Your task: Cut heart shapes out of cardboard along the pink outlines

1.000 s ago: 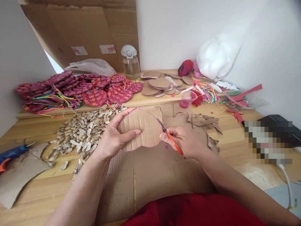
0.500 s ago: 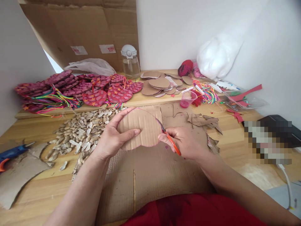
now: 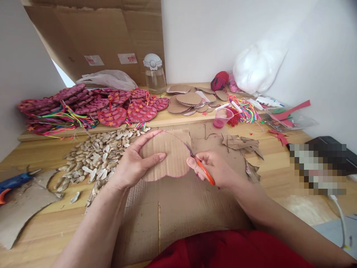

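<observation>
My left hand [image 3: 141, 158] grips a piece of corrugated cardboard [image 3: 167, 152] by its left side, thumb on top and fingers behind. A thin purple line curves across its upper right part, and its lower edge is cut in a rounded, lobed outline. My right hand [image 3: 213, 167] is closed around orange-handled scissors [image 3: 205, 172]. Their blades meet the cardboard's right edge at the purple line. How far the blades are apart is too small to tell. Below both hands lies a large cardboard sheet [image 3: 189, 212] on the wooden table.
Peanut shells [image 3: 95, 156] spread left of my hands. Behind them lie decorated red pieces [image 3: 111, 115] with coloured cords, cut cardboard shapes [image 3: 189, 98] and a water bottle [image 3: 154, 74]. Cardboard scraps [image 3: 242, 143] and a pink-stained cup [image 3: 221, 119] are right; a blue glue gun [image 3: 16, 182] is far left.
The cardboard piece has dropped slightly toward me and tilted a little in my left hand. The scissors have shifted slightly along its right edge.
</observation>
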`<state>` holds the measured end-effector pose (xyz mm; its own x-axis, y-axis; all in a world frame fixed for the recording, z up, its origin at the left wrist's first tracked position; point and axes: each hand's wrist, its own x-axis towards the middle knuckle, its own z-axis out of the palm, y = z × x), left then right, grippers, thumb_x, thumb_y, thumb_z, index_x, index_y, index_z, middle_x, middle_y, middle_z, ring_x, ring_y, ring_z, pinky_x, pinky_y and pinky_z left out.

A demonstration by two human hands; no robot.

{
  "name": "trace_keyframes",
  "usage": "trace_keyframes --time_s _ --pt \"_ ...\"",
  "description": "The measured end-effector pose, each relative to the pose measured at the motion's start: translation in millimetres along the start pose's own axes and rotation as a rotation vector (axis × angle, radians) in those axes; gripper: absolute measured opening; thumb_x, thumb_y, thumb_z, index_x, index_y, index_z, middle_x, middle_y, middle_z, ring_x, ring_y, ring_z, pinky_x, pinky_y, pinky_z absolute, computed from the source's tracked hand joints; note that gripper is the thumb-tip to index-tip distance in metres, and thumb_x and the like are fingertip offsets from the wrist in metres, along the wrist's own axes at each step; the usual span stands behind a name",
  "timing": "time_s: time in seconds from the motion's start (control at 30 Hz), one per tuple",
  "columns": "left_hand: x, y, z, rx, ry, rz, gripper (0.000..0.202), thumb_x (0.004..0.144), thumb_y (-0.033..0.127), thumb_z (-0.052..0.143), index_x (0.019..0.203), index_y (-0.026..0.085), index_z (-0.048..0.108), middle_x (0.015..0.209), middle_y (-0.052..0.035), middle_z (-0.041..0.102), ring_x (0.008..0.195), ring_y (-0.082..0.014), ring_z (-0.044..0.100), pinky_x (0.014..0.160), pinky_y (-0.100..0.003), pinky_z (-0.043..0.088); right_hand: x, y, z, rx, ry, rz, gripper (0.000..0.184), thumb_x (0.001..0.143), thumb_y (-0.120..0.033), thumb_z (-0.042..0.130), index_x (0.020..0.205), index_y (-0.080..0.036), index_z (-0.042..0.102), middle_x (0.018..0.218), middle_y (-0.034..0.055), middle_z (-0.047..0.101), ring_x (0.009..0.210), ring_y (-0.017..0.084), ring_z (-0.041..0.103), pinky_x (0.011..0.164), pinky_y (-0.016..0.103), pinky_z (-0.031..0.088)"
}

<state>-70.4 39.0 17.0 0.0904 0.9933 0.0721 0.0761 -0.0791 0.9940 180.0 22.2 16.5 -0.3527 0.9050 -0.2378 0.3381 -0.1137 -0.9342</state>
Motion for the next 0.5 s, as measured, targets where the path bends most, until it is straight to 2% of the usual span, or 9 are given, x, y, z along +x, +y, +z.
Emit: trace_keyframes --time_s 0.2,0.4,0.5 --pt "0.3 -1.0 0.6 -0.023 0.013 -0.007 0.065 0.069 0.029 0.087 0.131 0.029 0.066 0.129 -0.0060 0.067 0.117 -0.0287 0.063 0.095 -0.038 0.055 -0.1 4.1 -3.3 -0.046 0.004 0.009 0.051 0.087 -0.061 0.063 0.061 -0.019 0.048 0.047 -0.0041 0.052 0.043 0.008 0.043 0.044 0.021 0.031" --pt "1.0 -1.8 1.0 -0.027 0.015 -0.013 0.067 0.069 0.029 0.087 0.132 0.027 0.065 0.131 -0.0073 0.066 0.119 -0.0299 0.063 0.095 -0.039 0.056 -0.3 -2.1 -5.5 -0.069 -0.007 0.039 0.051 0.085 -0.062 0.065 0.061 -0.020 0.048 0.047 -0.0043 0.050 0.043 0.009 0.042 0.043 0.022 0.030" --pt "1.2 -1.6 1.8 -0.037 0.018 -0.011 0.066 0.068 0.029 0.087 0.131 0.027 0.065 0.133 -0.0072 0.065 0.120 -0.0298 0.062 0.096 -0.039 0.056 -0.6 -6.5 -5.7 -0.108 -0.002 0.008 0.052 0.085 -0.063 0.063 0.060 -0.020 0.047 0.048 -0.0044 0.048 0.044 0.009 0.042 0.044 0.022 0.029"
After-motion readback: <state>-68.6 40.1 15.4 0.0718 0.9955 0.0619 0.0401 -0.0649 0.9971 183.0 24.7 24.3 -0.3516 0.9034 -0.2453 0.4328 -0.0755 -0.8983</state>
